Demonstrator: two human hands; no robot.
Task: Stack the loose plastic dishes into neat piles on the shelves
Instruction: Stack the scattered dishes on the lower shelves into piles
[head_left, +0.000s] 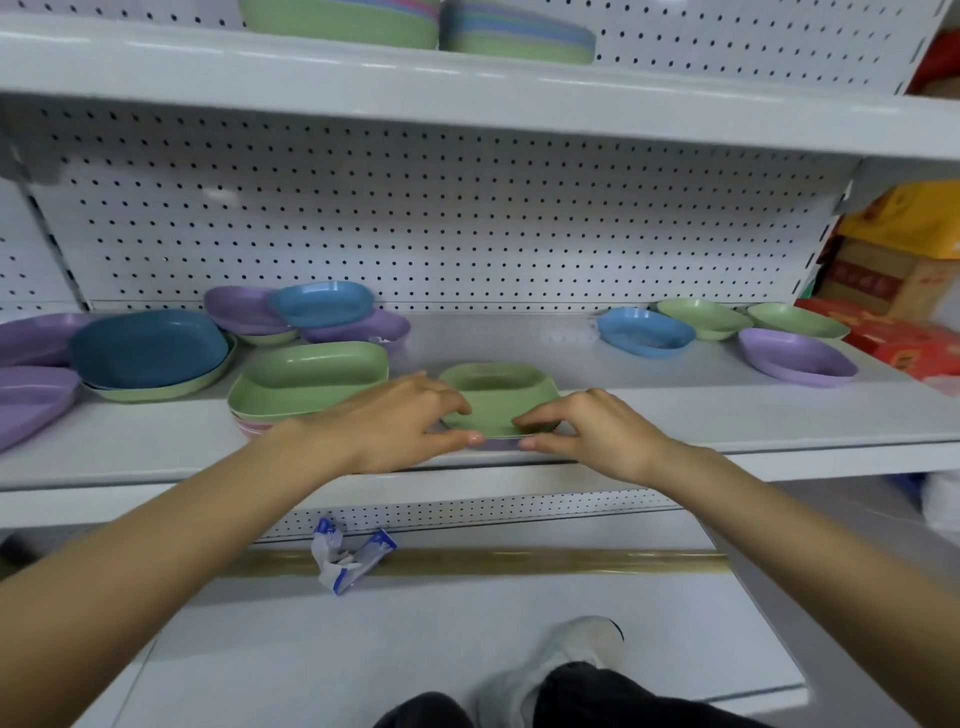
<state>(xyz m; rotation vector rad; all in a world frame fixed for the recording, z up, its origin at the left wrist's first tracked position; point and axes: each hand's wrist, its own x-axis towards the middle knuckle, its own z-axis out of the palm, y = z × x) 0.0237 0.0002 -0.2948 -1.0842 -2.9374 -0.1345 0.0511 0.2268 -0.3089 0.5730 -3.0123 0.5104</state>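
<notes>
White shoe (566, 654) stands below white pegboard-backed shelf (753, 415).

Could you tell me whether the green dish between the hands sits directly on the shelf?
No, it is stacked: the edge of a purple dish shows just under the green dish.

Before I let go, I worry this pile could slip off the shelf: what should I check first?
1. Left hand and right hand both hold the green dish: ok.
2. Green dish rests on the purple dish: ok.
3. Their edges line up: cannot tell.
4. Pile set back from the shelf front: not ok, it sits close to the lip.
5. Gap to the neighbouring green pile: ok.
</notes>
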